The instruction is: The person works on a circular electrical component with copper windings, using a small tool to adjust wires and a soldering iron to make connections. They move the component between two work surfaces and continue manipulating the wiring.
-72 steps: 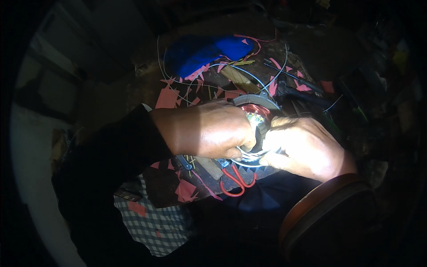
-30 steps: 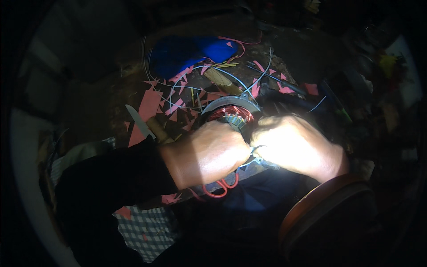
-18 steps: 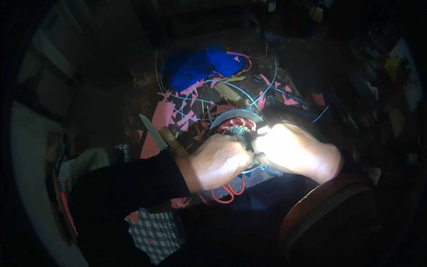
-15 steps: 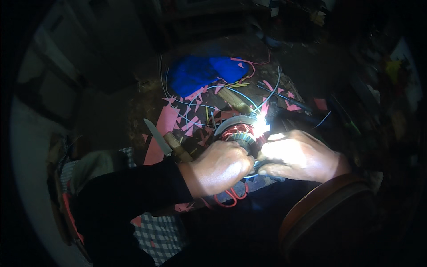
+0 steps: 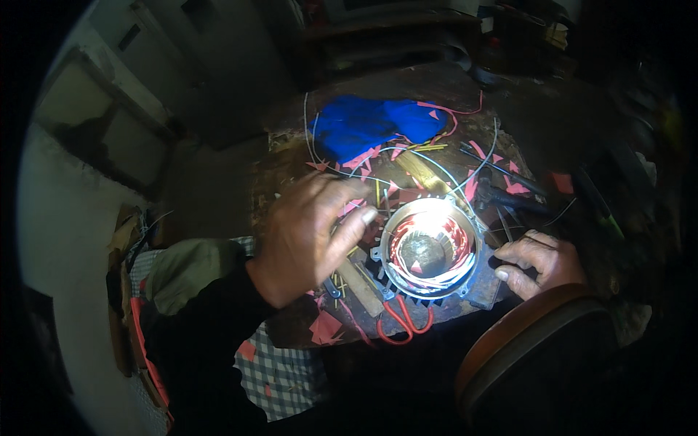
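A motor stator [image 5: 387, 275] stands on the worktable in the lamp's bright spot, its round metal housing lined with red and pale windings. A pink scrap lies inside its bore. To its left my left hand [image 5: 309, 232] hovers over the table, blurred, thumb apart from the fingers, with nothing seen in it. My right hand [image 5: 545, 263] rests just right of the stator, fingers loosely bent and apart, holding nothing I can see. A wooden stick [image 5: 360, 285] lies between my left hand and the stator. Red looped handles [image 5: 396, 336] stick out at the stator's near side.
Pink paper scraps [image 5: 325, 328] litter the table. Behind the stator lie a blue cloth [image 5: 349, 127], pale wires [image 5: 486, 161], a wood piece [image 5: 422, 171] and a hammer-like dark tool [image 5: 509, 200]. A brown rounded rim [image 5: 502, 330] stands at the near right.
Both hands have come off the stator, the left moving left and up, the right moving right. The stator's inside now shows. The knife seen on the left is out of sight, and the view has shifted.
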A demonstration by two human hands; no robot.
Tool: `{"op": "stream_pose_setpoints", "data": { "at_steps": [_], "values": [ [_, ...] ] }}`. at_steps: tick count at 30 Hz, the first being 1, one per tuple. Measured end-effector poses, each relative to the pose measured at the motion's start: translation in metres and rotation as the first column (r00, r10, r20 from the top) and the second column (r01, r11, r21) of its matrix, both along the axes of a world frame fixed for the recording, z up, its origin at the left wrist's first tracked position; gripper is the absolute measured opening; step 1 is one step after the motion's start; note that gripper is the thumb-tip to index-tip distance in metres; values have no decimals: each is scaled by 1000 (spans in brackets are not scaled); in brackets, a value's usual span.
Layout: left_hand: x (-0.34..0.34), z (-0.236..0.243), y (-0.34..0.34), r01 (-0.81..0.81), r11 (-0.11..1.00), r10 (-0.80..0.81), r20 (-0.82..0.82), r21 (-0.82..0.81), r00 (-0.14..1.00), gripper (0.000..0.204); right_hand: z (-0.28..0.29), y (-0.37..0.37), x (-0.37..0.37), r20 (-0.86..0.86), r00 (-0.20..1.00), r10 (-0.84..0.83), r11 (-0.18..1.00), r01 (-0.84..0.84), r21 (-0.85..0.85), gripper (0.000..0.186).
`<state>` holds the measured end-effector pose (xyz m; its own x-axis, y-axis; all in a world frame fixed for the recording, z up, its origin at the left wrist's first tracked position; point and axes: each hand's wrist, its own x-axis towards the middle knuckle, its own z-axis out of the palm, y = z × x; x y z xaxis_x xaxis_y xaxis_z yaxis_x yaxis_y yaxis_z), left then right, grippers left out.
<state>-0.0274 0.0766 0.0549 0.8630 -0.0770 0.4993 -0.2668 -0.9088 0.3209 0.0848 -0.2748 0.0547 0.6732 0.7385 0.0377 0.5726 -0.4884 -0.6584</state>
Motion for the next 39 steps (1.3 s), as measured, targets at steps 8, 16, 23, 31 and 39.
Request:
{"op": "stream_pose_setpoints", "data": {
  "at_steps": [8, 16, 23, 31, 39],
  "values": [
    [6, -42, 6, -229, 842, -92, -547, -488, 832, 50, -6, 26, 0, 63, 996, 66, 979, -77, 190, 24],
    [28, -59, -8, -80, 593, -259, -284, -801, 923, 21, -5, 19, -4, 68, 993, 95, 980, -105, 169, 24],
    [15, -23, -17, 25, 784, -273, -308, -621, 912, 22, -8, 30, -8, 109, 984, 141, 973, -158, 166, 22],
    [8, 6, -7, -59, 847, -165, -367, -528, 915, 28, -4, 40, -8, 192, 961, 198, 959, -231, 168, 25],
    [7, 22, 12, -122, 790, -78, -296, -602, 952, 32, -9, 42, -2, 207, 958, 197, 955, -235, 181, 26]
  ]
}}
